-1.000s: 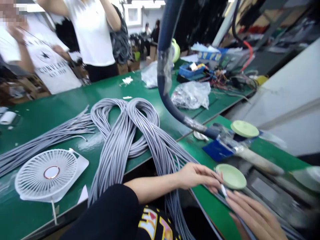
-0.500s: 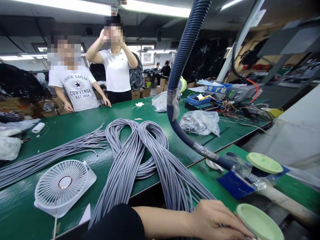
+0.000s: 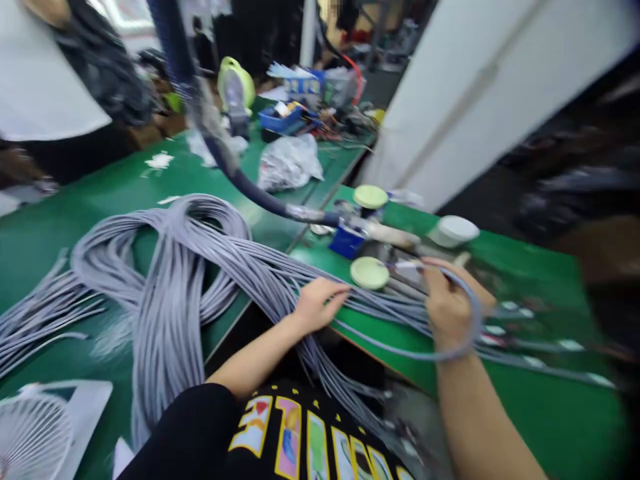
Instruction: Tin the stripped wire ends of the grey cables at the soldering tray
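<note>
Both hands work gray cables: left hand (image 3: 320, 303) rests open on the bundle (image 3: 210, 267) running left-right, right hand (image 3: 447, 303) grips one looped cable (image 3: 425, 355).

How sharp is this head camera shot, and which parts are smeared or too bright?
Head view: motion blur smears most of the frame, worst at the right edge and far bench clutter; the grey cables keep their strands, and the left hand and right hand are soft but readable. The white panel reads bright, nearly washed out. Wide-angle bending curves the green bench edges.
</note>
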Motion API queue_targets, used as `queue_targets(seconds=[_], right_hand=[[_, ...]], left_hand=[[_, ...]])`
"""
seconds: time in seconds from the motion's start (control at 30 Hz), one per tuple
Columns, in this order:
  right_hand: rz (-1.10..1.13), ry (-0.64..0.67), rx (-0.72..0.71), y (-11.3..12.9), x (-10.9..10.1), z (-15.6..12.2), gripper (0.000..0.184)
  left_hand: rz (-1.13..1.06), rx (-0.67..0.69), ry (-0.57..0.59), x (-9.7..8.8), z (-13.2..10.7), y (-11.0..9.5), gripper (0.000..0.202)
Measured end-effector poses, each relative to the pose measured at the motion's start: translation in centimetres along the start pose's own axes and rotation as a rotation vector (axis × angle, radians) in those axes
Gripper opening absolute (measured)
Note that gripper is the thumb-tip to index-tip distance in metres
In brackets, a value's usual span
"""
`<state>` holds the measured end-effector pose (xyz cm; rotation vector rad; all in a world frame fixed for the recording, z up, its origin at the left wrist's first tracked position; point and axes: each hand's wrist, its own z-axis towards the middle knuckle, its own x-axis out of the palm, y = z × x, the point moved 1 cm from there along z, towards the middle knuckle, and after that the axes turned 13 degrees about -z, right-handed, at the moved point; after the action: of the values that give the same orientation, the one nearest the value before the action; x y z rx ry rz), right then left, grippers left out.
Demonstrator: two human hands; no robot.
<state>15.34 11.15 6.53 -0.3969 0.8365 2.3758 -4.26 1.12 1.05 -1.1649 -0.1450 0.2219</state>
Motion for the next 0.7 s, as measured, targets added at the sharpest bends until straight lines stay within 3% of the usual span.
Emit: queue_targets(seconds=[0.1,0.23,0.5,0.7], right_hand=[[0.015,0.038,0.138,-1.6,1.2,1.0,0.018],[0.029,0.102,0.15,-1.6,2.8,1.8,0.016],[-0.012,0.243,0.166,-2.8,4.7,2.1,0.016],[-0.013,0.293,0.148,-3.4,5.9,1.5,0.017]], left_hand=[[-0.061,-0.067,0.016,-0.1,0.4,2.1,0.017],[-0.083,-0.105,0.043,0.2,0.1,3.5,0.015],[0.13,0.096,0.118,0.1,0.1,3.6,0.018],[0.221,0.262,0.104,0.1,0.0,4.1,0.017]])
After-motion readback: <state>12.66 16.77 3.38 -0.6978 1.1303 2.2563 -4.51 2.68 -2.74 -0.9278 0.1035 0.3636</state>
